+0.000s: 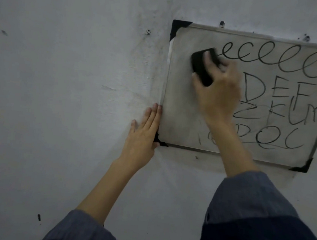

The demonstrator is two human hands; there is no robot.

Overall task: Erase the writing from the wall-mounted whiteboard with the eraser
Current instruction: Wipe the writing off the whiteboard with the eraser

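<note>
A small whiteboard [176, 102] with a metal frame and black corner caps hangs tilted on the wall. Black writing [284, 93] covers its middle and right: a row of loops on top, block letters below. The board's left strip is wiped, greyish. My right hand [218, 90], blurred by motion, presses a black eraser [200, 65] onto the upper left of the board, at the start of the loops. My left hand [143, 132] lies flat on the wall with fingers apart, its fingertips and thumb against the board's left edge near the bottom-left corner.
The wall [69, 92] is pale and scuffed, with dark smudges around the board. A screw [148, 31] sticks out left of the board's top corner and another fastener [222, 23] sits just above the top edge. The board's right side runs out of view.
</note>
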